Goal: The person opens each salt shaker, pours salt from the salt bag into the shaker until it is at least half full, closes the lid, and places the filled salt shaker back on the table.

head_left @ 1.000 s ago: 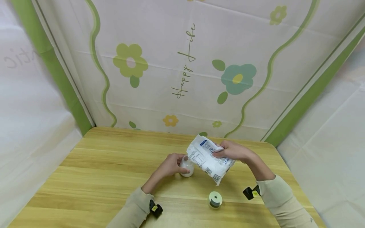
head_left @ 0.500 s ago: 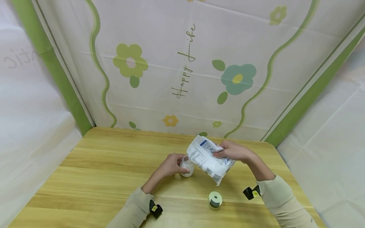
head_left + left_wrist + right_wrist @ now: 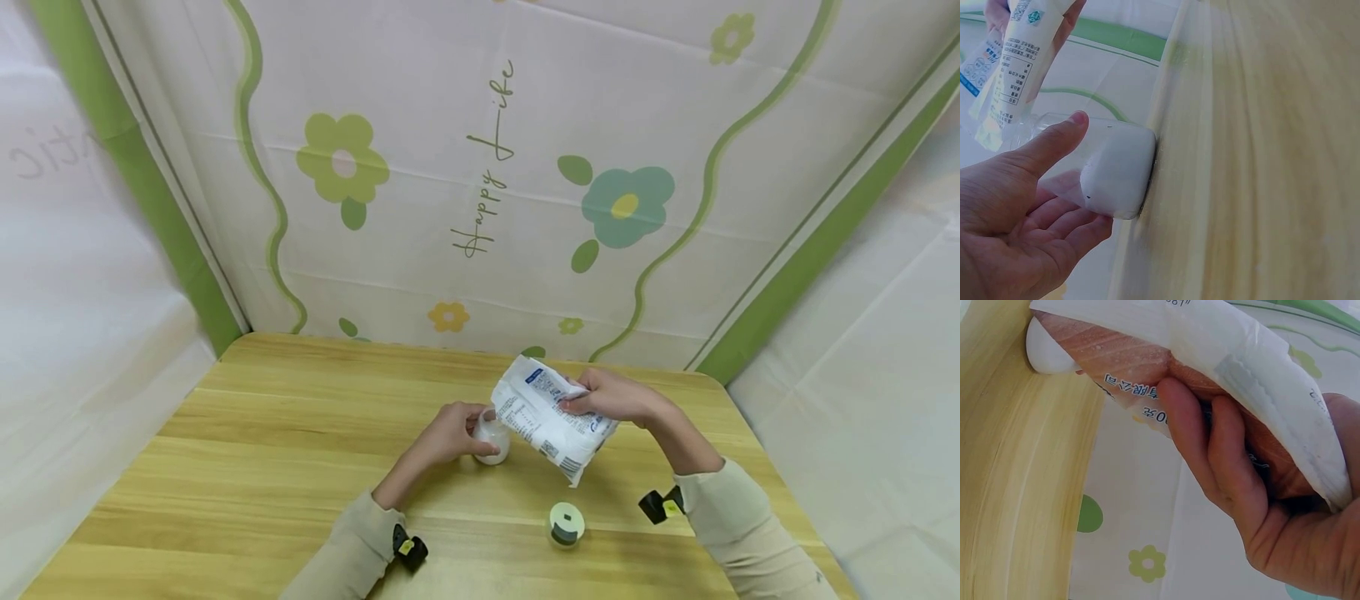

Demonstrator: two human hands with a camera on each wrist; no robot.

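A small clear jar (image 3: 495, 432) stands upright on the wooden table, and my left hand (image 3: 447, 437) holds it between thumb and fingers. White contents (image 3: 1119, 169) fill its lower part in the left wrist view. My right hand (image 3: 617, 397) grips a white printed bag (image 3: 551, 421), thumb on the near face and fingers on the far side. The bag is tilted, its lower left corner at the jar's mouth. That corner hides part of the opening. In the right wrist view, the bag's other face (image 3: 1122, 362) shows a brownish picture.
A round pale green lid (image 3: 566, 518) with a grey flap lies on the table, nearer to me and right of the jar. The wooden table (image 3: 262, 450) extends to the left. A white flowered curtain (image 3: 420, 208) hangs behind its far edge, with more white cloth on both sides.
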